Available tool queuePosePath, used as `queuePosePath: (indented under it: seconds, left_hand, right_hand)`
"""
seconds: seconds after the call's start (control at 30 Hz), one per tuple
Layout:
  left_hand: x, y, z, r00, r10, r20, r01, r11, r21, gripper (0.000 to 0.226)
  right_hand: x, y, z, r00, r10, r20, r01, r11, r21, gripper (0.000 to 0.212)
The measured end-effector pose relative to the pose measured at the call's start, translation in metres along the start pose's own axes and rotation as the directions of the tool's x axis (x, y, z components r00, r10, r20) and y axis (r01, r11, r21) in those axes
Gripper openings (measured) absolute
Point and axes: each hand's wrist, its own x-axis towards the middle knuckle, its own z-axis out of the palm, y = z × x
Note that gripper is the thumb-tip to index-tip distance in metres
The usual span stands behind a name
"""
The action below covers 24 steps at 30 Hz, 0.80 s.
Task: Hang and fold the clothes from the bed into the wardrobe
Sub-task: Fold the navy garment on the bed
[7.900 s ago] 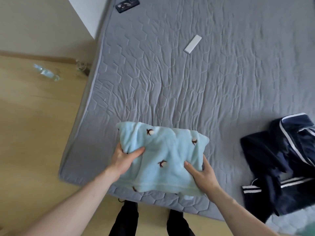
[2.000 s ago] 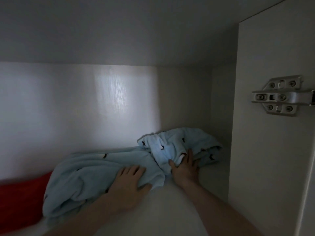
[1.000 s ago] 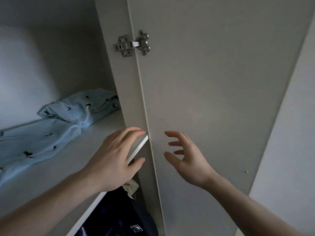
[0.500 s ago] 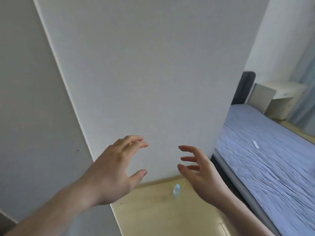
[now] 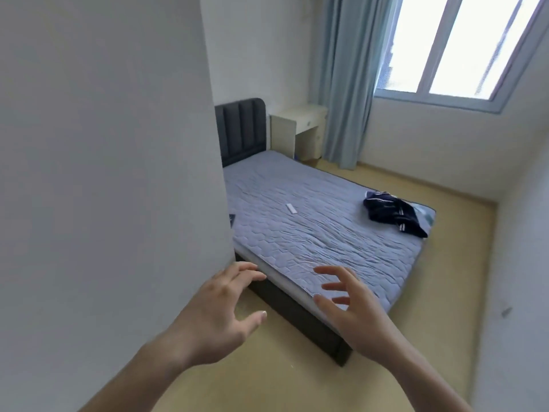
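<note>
Bare fingers (image 5: 246, 270) of the left hand (image 5: 219, 316) spread loosely forward with the thumb held apart below them, grasping nothing; the right hand (image 5: 353, 313) mirrors it just beside, fingers fanned and relaxed, palm turned inward, also holding nothing. Both hands hang in the air above the yellowish wooden floor (image 5: 439, 292), in front of the near corner of the bed (image 5: 312, 233), and both forearms run off the bottom edge. A broad white panel (image 5: 104, 173) fills the left side and hides the left part of the bed, including most of a small dark object (image 5: 231, 218) that peeks from behind its edge and cannot be identified. On the grey quilted mattress, near the far right corner of the foot end, lies a crumpled dark navy garment (image 5: 392, 214) with white stripes; its heap stretches roughly along the bed's far edge, its longer axis running from upper left to lower right, though which part is collar or hem is hard to tell. Beneath it a pale bluish-green patch (image 5: 426, 214) shows at the corner, too small to make out. A small white bar-shaped object (image 5: 291, 208) lies near the middle of the mattress, well apart from the garment. Beyond stand a dark padded headboard (image 5: 240, 129), a pale bedside desk (image 5: 297, 129), a light blue curtain (image 5: 344, 84) and a bright window (image 5: 454, 46).
</note>
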Motion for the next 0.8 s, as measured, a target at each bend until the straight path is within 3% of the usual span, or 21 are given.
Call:
queuePosePath:
  seconds: [0.47, 0.8]
  left_hand:
    - [0.298, 0.054, 0.120, 0.955, 0.268, 0.124, -0.249, 0.957, -0.150, 0.054]
    - [0.483, 0.153, 0.209, 0.855, 0.419, 0.306, -0.383, 0.908, -0.171, 0.054]
  right_hand:
    - [0.104, 0.124, -0.175, 0.935, 0.207, -0.289, -0.239, 0.968, -0.080, 0.034]
    - [0.143, 0.230, -0.295, 0.827, 0.371, -0.423, -0.411, 0.912, -0.002, 0.034]
